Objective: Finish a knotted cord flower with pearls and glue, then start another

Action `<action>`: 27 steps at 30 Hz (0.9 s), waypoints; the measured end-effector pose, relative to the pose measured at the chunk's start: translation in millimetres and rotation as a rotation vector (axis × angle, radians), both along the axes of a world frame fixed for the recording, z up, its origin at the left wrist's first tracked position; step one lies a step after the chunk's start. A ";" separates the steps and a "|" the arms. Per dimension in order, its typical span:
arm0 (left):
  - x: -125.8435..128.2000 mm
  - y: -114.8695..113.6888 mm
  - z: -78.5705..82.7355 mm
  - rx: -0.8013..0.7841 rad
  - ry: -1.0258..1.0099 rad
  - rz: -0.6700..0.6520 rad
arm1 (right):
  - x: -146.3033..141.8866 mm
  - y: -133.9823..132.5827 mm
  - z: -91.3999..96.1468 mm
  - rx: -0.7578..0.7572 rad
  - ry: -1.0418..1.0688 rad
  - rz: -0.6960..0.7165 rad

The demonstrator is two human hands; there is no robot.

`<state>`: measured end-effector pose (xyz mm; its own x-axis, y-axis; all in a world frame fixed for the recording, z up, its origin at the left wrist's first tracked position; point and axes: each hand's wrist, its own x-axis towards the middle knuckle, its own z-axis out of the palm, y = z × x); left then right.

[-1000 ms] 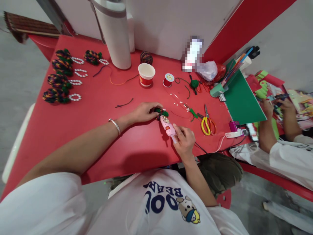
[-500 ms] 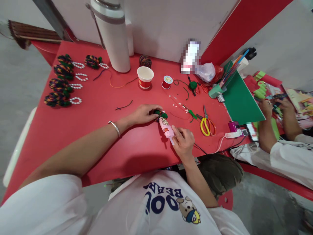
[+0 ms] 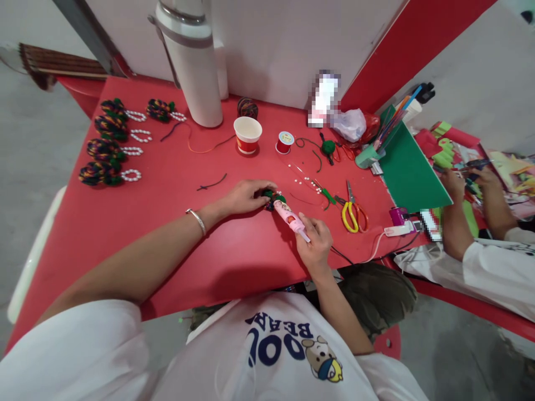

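Note:
My left hand (image 3: 246, 196) rests on the red table (image 3: 167, 184) with its fingers closed on a small dark yarn piece with green leaves (image 3: 273, 197). My right hand (image 3: 317, 240) grips a pink glue gun (image 3: 290, 216), whose nozzle points at that yarn piece. A silver bangle sits on my left wrist. A black cord runs from the glue gun off to the right.
Several finished yarn pieces with pearl loops (image 3: 106, 149) lie far left. A white flask (image 3: 193, 67), paper cup (image 3: 248, 134), red spool (image 3: 285, 142), loose pearls, yellow scissors (image 3: 351, 209) and a green sheet (image 3: 412, 172) are beyond. Another person's hands (image 3: 472, 184) work at the right.
The glue gun has tilted lower and its nozzle has come closer to the yarn piece. My left hand stays in place. The view has shifted slightly.

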<state>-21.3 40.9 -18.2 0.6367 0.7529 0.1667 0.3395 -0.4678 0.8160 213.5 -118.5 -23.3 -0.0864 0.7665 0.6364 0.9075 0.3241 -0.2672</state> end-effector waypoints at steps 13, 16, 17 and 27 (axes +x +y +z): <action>-1.6 1.2 -1.6 -0.024 -0.020 -0.014 | -0.9 3.3 -3.8 -0.030 0.011 0.027; -3.8 1.9 1.1 -0.046 -0.059 -0.044 | -0.3 1.8 -3.3 -0.051 -0.001 0.018; -4.3 1.5 2.5 -0.041 -0.056 -0.058 | -0.3 1.3 -2.8 -0.046 -0.003 0.018; 1.5 -6.4 7.9 0.169 0.042 -0.074 | -1.5 -7.3 8.2 -0.096 -0.079 0.060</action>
<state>-19.8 34.5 -10.3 0.6984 0.6671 0.2593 0.3308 -0.6221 0.7096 212.0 -125.7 -15.2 -0.1808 0.8158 0.5493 0.9068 0.3545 -0.2281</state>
